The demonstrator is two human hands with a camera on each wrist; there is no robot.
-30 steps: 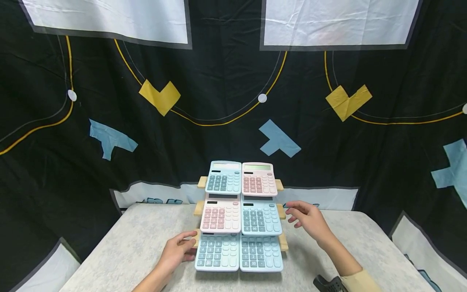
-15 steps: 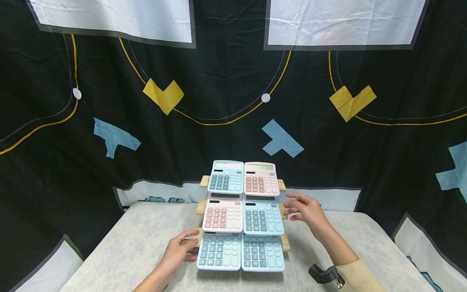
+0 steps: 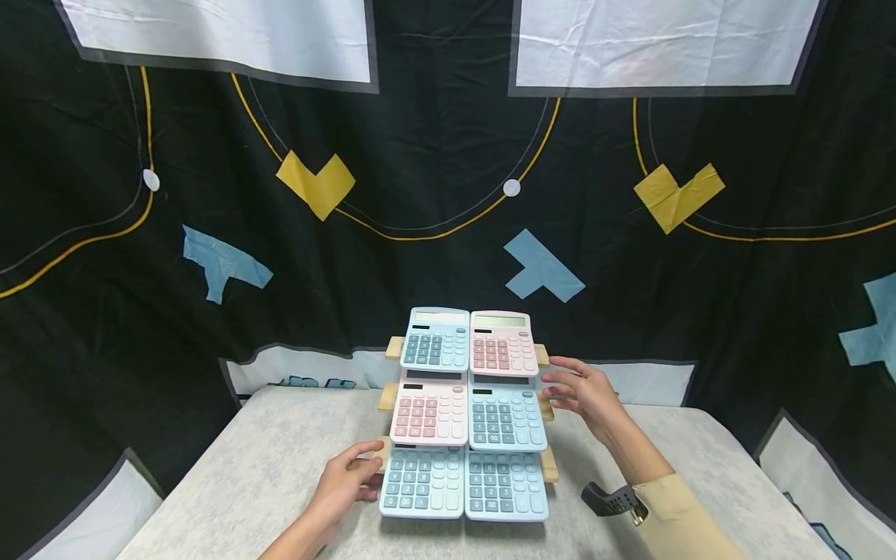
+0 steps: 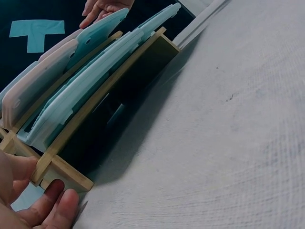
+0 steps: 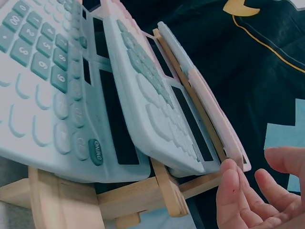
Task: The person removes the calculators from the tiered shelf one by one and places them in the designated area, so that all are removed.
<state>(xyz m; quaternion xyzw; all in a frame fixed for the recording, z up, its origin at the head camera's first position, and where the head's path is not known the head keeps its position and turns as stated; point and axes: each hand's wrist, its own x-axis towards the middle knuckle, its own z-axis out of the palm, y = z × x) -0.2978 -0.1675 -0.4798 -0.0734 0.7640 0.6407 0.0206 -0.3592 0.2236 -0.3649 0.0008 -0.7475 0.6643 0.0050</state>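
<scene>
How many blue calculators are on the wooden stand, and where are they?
4. On the wooden stand are the top-left calculator, the middle-right calculator, the bottom-left calculator and the bottom-right calculator. Any behind the stand would be hidden.

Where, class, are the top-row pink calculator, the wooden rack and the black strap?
Top-row pink calculator [image 3: 502,344]: head view, on its keypad.
Wooden rack [image 5: 127,196]: right wrist view, on a side rail.
Black strap [image 3: 607,502]: head view, on its band.
</scene>
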